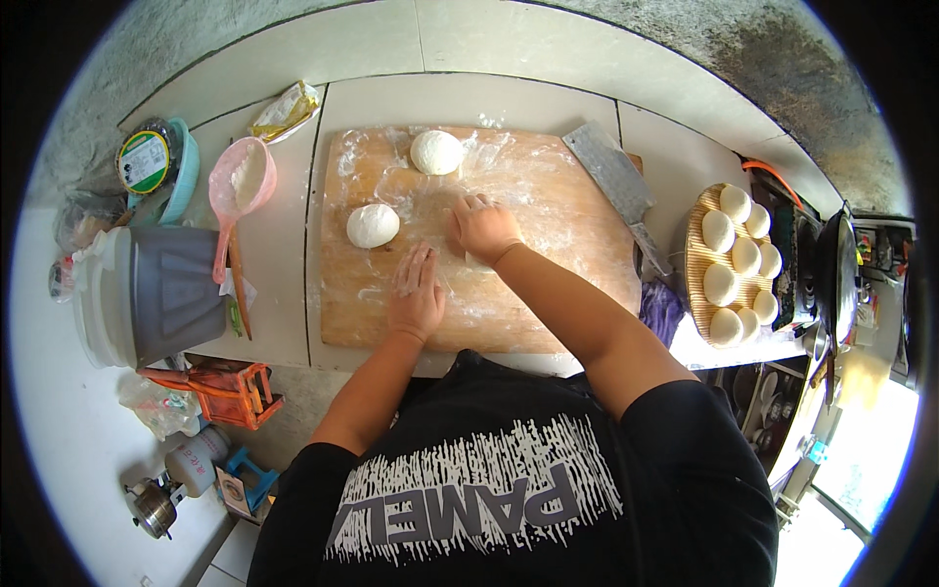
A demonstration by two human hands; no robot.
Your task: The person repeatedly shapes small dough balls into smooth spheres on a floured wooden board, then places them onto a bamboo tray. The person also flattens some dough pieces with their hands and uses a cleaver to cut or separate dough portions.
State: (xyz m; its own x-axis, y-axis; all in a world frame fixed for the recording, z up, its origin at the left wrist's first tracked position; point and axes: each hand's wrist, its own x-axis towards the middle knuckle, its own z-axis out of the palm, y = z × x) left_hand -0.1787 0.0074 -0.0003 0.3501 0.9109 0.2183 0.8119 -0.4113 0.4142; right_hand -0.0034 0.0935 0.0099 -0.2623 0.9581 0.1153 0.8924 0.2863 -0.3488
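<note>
A floured wooden board lies before me. My left hand rests on it, palm down, with its fingers stretched forward and nothing seen in it. My right hand, its fingers bent, is on the board's middle; a pale bit of what looks like dough shows under its wrist, and the palm is hidden. One round dough ball sits just beyond and left of my left hand. Another dough ball lies near the board's far edge. A metal cleaver lies across the board's right side.
Right of the board, a round woven tray holds several dough balls, beside a black stove. At left are a pink ladle with flour, a wooden stick, a grey bucket and a blue basket. A purple cloth lies by the board.
</note>
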